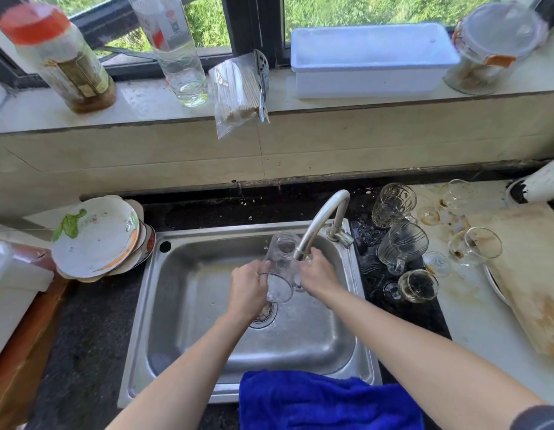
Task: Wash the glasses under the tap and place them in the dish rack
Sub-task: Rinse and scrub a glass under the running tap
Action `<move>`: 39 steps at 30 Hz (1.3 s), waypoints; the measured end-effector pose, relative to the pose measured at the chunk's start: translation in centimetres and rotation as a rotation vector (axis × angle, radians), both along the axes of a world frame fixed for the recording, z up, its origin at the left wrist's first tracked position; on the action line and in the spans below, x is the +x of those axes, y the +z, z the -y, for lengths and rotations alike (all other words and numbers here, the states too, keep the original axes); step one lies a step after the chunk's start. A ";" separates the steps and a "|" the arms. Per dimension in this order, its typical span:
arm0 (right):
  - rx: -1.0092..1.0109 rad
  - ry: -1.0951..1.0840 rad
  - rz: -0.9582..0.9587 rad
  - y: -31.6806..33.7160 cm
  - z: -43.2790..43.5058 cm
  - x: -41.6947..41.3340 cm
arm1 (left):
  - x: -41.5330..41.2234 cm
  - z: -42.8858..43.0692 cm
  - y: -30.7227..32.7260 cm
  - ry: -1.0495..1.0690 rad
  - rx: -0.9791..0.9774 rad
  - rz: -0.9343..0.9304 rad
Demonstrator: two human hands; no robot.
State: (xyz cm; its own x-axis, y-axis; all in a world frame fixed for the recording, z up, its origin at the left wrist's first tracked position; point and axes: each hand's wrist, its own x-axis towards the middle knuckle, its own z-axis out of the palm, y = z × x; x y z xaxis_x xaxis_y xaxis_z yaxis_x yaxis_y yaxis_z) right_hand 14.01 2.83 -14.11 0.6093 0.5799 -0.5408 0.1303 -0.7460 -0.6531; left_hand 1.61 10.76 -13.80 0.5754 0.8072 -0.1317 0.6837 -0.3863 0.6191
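Glass (280,265) under the tap (319,225): wet, likely slippery, breakable.
Left hand (247,285) clasps its body, the safest hold; right hand (319,271) grip unclear.

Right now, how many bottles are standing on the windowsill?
2. The red-capped bottle stands at the left end of the windowsill; the clear bottle stands just right of it. The lidded jar at the far right is not counted.

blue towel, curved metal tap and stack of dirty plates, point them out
blue towel (316,401): head view, cloth middle
curved metal tap (319,221): head view, bent spout
stack of dirty plates (95,237): head view, top plate
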 end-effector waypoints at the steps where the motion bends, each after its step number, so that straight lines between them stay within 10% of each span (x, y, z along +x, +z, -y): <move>1: -0.025 -0.025 0.001 -0.1 -0.3 0.2 | 0.0 0.1 0.0 0.001 0.025 0.023; 11: 0.198 -0.477 -0.399 1.5 -2.7 0.2 | -0.9 0.8 0.4 0.098 0.016 0.151; 16: 0.299 -0.302 -0.683 2.6 -1.3 1.7 | -2.5 -0.6 1.8 0.186 -0.408 0.288; 24: 0.235 -0.127 -0.613 2.3 -1.2 2.3 | -1.5 -0.6 1.3 0.237 -0.663 0.175; 32: 0.270 0.008 0.117 3.0 0.0 0.1 | 0.4 0.5 -1.2 0.897 -1.404 0.550; 39: 0.447 -0.075 -0.466 3.9 -0.1 -0.9 | 0.8 0.0 -2.4 1.033 -1.306 0.534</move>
State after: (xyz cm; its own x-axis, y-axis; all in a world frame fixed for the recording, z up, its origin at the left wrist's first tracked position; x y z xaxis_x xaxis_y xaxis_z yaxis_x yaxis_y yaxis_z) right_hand 13.10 2.98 -10.24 0.4169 0.7751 -0.4748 -0.2832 -0.3855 -0.8781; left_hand 2.41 10.76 -16.25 0.1318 0.3658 -0.9213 -0.0590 0.9307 0.3611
